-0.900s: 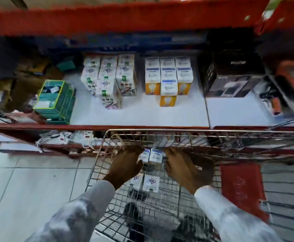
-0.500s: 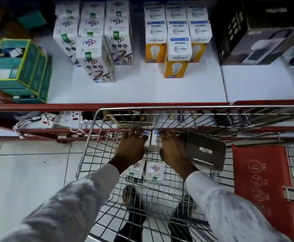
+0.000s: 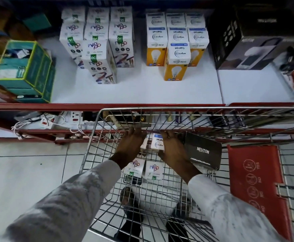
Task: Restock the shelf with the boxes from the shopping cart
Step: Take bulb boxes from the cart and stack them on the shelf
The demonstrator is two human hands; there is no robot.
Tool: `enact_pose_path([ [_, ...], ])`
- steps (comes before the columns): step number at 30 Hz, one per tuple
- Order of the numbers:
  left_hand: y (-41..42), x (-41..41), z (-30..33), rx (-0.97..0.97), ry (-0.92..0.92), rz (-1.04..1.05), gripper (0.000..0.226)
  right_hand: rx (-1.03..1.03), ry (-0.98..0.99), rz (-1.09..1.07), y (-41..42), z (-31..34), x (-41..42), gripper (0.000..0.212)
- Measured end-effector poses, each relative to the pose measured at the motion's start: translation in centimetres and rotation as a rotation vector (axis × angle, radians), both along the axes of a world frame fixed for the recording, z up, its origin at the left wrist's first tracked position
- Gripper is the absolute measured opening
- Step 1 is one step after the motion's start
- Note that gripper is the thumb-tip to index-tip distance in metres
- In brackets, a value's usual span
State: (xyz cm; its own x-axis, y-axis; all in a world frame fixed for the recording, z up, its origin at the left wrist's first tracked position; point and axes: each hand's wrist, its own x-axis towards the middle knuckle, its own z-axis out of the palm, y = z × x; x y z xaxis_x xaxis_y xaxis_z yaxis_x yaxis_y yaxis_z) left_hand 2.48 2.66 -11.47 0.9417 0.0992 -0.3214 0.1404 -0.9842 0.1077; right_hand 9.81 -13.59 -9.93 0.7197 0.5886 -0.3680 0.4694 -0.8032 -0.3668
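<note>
Pickup step: left hand (image 3: 131,145) and right hand (image 3: 173,149) press a Wipro bulb box (image 3: 157,142) between them, low in the cart (image 3: 195,109). Next: lift to Wipro stack (image 3: 177,44), shelf at 12 o'clock.

L hand (image 3: 131,145) + R hand (image 3: 173,151) down, palms inward, fingers (image 3: 135,132) curled.

White bulb boxes (image 3: 157,143) in wire cart (image 3: 186,109)

Head view, steeply downward, close over cart (image 3: 97,130)
</note>
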Motion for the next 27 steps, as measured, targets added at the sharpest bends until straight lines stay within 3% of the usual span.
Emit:
enact_pose_path([
  [5, -0.3, -0.7, 5.1, -0.066, -0.047, 0.037, 0.079, 0.138, 0.035, -0.069, -1.3, 6.3, 0.4, 0.069],
  [18, 0.4, 0.7, 27.3, -0.081, -0.337, -0.01, 0.073, 0.268, -0.124, -0.028, -4.8, 25.4, 4.6, 0.074],
  [22, 1.2, 4.2, 30.0, -0.128, -0.363, 0.04, 0.077, 0.265, -0.195, -0.048, -4.7, 28.9, 8.6, 0.076],
  [27, 2.5, 9.4, 28.5, -0.248, -0.368, 0.2, 0.077, 0.288, -0.199, -0.06, -3.2, 28.4, 14.1, 0.081],
])
